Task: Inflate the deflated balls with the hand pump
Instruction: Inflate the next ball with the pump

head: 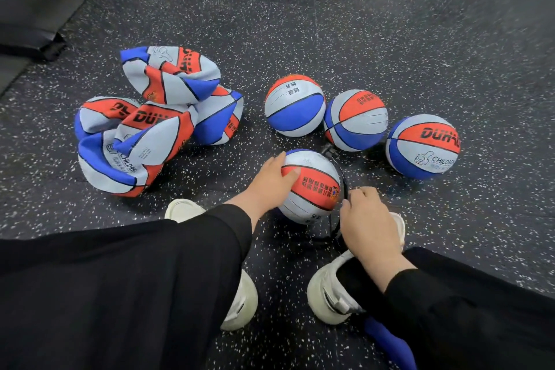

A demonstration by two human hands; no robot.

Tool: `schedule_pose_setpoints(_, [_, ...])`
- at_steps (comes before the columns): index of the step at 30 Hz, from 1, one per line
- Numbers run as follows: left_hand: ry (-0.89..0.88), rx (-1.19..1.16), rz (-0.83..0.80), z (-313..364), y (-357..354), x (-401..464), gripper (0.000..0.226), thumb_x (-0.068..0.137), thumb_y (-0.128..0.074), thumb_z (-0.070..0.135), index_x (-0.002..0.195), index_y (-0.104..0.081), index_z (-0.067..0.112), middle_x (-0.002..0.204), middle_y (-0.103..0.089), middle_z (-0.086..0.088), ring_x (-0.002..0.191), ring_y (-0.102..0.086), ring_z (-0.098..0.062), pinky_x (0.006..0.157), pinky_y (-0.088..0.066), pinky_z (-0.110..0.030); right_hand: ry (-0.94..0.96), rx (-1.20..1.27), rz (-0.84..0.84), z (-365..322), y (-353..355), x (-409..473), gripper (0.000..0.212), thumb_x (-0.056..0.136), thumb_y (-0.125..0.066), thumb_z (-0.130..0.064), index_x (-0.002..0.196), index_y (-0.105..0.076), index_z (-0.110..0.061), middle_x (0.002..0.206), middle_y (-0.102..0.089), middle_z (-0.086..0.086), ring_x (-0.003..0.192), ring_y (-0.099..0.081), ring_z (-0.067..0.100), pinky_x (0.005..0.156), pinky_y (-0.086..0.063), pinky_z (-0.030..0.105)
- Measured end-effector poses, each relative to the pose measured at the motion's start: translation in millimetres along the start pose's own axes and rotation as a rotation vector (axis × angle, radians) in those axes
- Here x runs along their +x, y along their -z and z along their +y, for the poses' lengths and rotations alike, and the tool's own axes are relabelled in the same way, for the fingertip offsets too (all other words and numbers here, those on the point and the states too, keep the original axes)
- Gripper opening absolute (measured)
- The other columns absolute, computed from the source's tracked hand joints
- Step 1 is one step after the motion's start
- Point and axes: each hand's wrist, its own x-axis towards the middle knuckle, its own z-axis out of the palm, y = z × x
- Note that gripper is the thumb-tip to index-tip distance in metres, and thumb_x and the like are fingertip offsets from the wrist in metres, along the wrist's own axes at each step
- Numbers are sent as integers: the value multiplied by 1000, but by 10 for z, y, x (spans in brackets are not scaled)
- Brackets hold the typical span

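A round red, blue and grey ball point(312, 189) rests on the floor between my feet. My left hand point(271, 179) lies on its left side with the thumb across the red panel. My right hand point(368, 219) is at the ball's right edge, fingers pinched on the black pump hose point(338, 222) that curves around the ball. A blue part of the pump point(390, 342) shows under my right sleeve. Three inflated balls point(295, 106) point(356, 120) point(423, 147) sit beyond. A heap of several flat, crumpled balls point(150, 123) lies to the left.
The floor point(390, 24) is dark speckled rubber. A black padded mat point(33, 9) fills the far left corner. My white shoes point(240, 300) point(330, 291) and black trousers occupy the near foreground.
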Motion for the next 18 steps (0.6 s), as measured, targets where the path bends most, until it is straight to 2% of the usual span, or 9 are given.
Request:
schedule_pose_setpoints(2, [6,-44,-14,21,71,-26,62,108,-46,37,162,-23,18,168,-25,-3,153,-24,-20,121,-20,-31,69,10,-39,33,3,18,13,97,-49,-12,101,-61,-9,111,-54,11,94,-62,35,80,-49,42])
schedule_pose_setpoints(4, [42,-69,-41,-5,102,-26,64,106,-49,41,162,-24,20,164,-32,-1,149,-33,-22,118,-26,-31,73,14,-69,63,64,26,20,99,-46,-12,108,-63,-9,112,-56,10,103,-59,31,82,-46,37])
schedule_pose_setpoints(7, [166,-187,-94,-50,117,-45,72,98,-58,55,158,-29,28,155,-45,2,137,-48,-26,111,-43,-44,9,56,-63,46,362,78,27,102,-42,-19,108,-67,-12,109,-61,9,102,-59,31,77,-40,34])
schedule_pose_setpoints(9, [245,-334,-122,-93,111,-47,68,94,-61,60,151,-35,34,149,-48,4,129,-51,-26,102,-50,-54,12,105,33,-18,682,167,27,101,-45,-20,105,-71,-12,105,-67,8,97,-62,32,81,-47,37])
schedule_pose_setpoints(11, [300,-423,-142,-127,109,-53,71,92,-62,63,150,-33,34,152,-45,2,131,-49,-29,101,-50,-58,12,157,102,-86,991,275,26,98,-48,-18,102,-73,-13,99,-72,6,90,-63,31,79,-50,36])
schedule_pose_setpoints(13, [342,-451,-172,-152,99,-48,80,89,-63,66,153,-30,32,156,-40,-1,137,-44,-37,99,-51,-59,4,180,76,-120,1131,341,25,96,-50,-17,101,-74,-16,95,-73,3,87,-63,28,75,-48,33])
schedule_pose_setpoints(15, [343,-432,-182,-142,76,-51,80,91,-63,65,154,-29,30,158,-38,-2,136,-43,-36,102,-49,-59,-3,179,109,-114,1078,326,26,96,-48,-18,102,-74,-17,100,-72,5,90,-63,30,78,-49,35])
schedule_pose_setpoints(16, [320,-421,-167,-125,62,-51,78,93,-61,63,156,-28,30,159,-38,-1,136,-43,-33,107,-45,-58,-6,163,174,-104,1004,298,26,97,-47,-20,103,-72,-16,104,-69,7,93,-62,32,81,-49,38])
schedule_pose_setpoints(18, [226,-366,-103,-91,31,-44,80,98,-56,57,162,-19,28,163,-33,0,143,-39,-28,115,-34,-45,-13,83,255,-83,770,196,26,99,-43,-23,99,-68,-15,106,-62,10,91,-60,37,78,-50,43])
